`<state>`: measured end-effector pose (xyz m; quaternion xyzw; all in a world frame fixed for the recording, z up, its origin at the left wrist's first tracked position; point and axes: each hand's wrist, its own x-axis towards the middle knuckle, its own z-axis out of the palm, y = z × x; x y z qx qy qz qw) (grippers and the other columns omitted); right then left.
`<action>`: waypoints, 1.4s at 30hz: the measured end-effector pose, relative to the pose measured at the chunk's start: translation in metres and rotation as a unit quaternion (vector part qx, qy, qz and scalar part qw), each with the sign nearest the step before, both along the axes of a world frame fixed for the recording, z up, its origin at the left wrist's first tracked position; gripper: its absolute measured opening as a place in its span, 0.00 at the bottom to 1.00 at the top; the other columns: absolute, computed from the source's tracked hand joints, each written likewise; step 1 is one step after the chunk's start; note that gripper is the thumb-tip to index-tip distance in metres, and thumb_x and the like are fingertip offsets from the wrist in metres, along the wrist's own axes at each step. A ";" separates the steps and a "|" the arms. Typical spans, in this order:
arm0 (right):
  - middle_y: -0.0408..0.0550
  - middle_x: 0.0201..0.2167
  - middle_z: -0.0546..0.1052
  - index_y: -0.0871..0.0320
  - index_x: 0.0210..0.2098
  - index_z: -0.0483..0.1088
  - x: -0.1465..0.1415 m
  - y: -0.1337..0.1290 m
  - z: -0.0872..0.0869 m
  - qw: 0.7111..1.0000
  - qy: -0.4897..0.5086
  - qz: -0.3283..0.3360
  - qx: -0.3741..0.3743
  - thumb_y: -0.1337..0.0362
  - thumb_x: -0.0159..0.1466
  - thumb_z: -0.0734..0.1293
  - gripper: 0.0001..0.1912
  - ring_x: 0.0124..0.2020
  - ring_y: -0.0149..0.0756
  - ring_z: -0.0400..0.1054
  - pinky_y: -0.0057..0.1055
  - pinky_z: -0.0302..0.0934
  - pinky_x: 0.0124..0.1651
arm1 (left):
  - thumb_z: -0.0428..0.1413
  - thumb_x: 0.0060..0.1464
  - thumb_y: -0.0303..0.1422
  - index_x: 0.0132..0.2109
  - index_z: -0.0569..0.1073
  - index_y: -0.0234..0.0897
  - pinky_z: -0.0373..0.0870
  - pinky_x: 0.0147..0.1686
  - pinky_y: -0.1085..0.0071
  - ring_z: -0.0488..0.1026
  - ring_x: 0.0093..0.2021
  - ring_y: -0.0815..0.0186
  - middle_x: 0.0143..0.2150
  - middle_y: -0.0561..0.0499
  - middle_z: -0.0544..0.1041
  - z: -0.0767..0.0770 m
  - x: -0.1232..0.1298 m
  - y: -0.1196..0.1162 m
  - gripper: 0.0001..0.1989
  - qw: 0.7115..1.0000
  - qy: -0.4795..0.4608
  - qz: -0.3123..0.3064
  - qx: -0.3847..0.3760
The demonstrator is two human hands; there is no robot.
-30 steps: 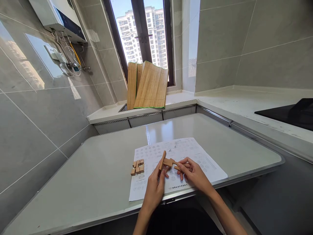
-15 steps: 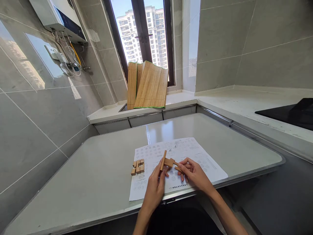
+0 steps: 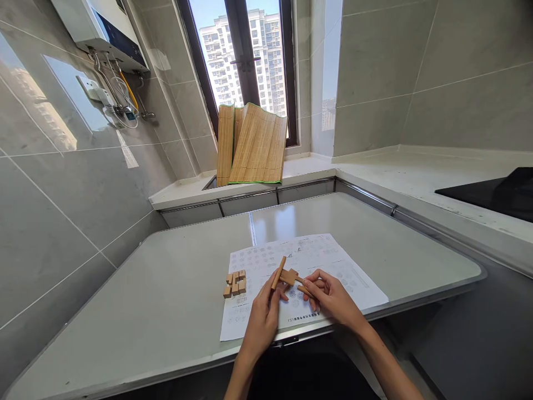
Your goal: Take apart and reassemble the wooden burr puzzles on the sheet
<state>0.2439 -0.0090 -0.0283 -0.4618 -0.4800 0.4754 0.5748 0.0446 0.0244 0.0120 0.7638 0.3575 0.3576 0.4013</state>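
Observation:
My left hand (image 3: 265,311) is closed around a slim wooden bar (image 3: 280,271) that points up and away over the sheet. Against this bar lies a notched wooden piece (image 3: 289,276), reaching across toward my other hand. My right hand (image 3: 327,291) pinches a narrow wooden piece (image 3: 305,290) between thumb and fingers, its end at the notched piece. Whether these parts are joined or only touch, I cannot tell, as fingers cover some of them. Below the hands is a printed paper sheet (image 3: 341,266) with small diagrams.
Several small notched wooden blocks (image 3: 235,284) sit grouped at the sheet's left edge. The pale table (image 3: 166,300) has a front edge close to my body. Behind it, a folded bamboo mat (image 3: 258,147) leans by the window. A black cooktop (image 3: 495,194) is on the right counter.
The slim bar in my left hand has tilted slightly, its upper end leaning a little to the right. My right hand stays almost in place.

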 end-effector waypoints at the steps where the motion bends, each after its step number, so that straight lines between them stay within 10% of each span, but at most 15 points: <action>1: 0.43 0.25 0.78 0.54 0.34 0.65 0.000 0.000 0.000 1.000 -0.001 0.001 -0.001 0.39 0.63 0.68 0.24 0.20 0.32 0.65 0.31 0.60 0.28 | 0.45 0.70 0.42 0.71 0.60 0.45 0.66 0.57 0.58 0.74 0.46 0.57 0.39 0.49 0.78 -0.002 0.000 0.001 0.26 1.000 0.000 0.005 0.002; 27: 0.44 0.25 0.78 0.55 0.34 0.65 0.000 0.000 0.002 1.000 0.019 0.014 0.011 0.40 0.62 0.69 0.24 0.20 0.32 0.69 0.32 0.65 0.28 | 0.49 0.68 0.40 0.69 0.62 0.45 0.68 0.55 0.60 0.73 0.52 0.57 0.60 0.44 0.75 -0.003 0.002 -0.001 0.25 1.000 -0.004 -0.012 0.016; 33: 0.45 0.27 0.79 0.55 0.35 0.66 -0.004 -0.002 0.003 1.000 -0.016 0.015 0.016 0.41 0.64 0.68 0.22 0.22 0.33 0.69 0.32 0.64 0.29 | 0.48 0.69 0.42 0.64 0.67 0.41 0.70 0.50 0.61 0.75 0.46 0.58 0.48 0.45 0.80 -0.008 0.003 -0.004 0.22 0.999 0.010 0.036 0.020; 42: 0.45 0.28 0.80 0.56 0.37 0.69 -0.006 -0.007 0.005 0.998 -0.061 0.005 0.033 0.43 0.66 0.66 0.21 0.20 0.30 0.65 0.31 0.61 0.28 | 0.42 0.72 0.39 0.72 0.55 0.49 0.67 0.57 0.60 0.74 0.43 0.62 0.58 0.47 0.77 0.000 0.004 -0.006 0.25 0.998 0.025 0.012 0.053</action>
